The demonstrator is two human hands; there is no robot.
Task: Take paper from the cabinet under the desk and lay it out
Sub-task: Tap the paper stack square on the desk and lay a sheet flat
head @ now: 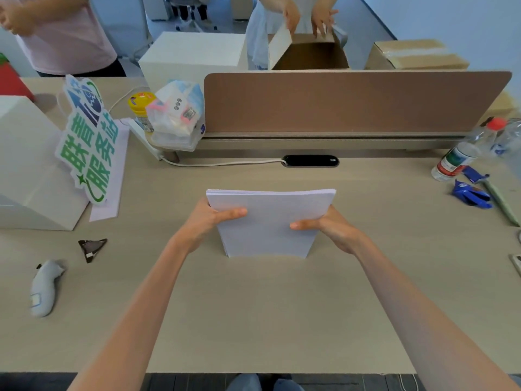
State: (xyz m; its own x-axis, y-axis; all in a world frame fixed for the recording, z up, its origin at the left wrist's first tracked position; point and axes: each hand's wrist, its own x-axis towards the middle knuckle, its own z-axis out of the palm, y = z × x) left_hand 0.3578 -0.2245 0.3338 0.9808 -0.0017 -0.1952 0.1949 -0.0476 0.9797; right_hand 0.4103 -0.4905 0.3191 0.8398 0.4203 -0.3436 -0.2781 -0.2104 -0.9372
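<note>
paper (270, 221) upright on desk (253, 306), centre, between hands | sign (87, 142) left | bottles (462, 156) right | divider (355, 103) behind | controller (43, 289) front-left

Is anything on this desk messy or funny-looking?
Yes, some litter. A crumpled blue wrapper lies at the desk's right edge, and a torn dark scrap lies at the left. The paper stack stands neatly on edge between both hands.

Paper stack (270, 221): we cannot see its lower edge's contact with the counter (253, 306), and most fingers sit hidden behind the sheets. Bottle (507, 136) at right: cut by the frame edge. Jar (140, 107): label unreadable, partly behind a bag (177, 114).
</note>
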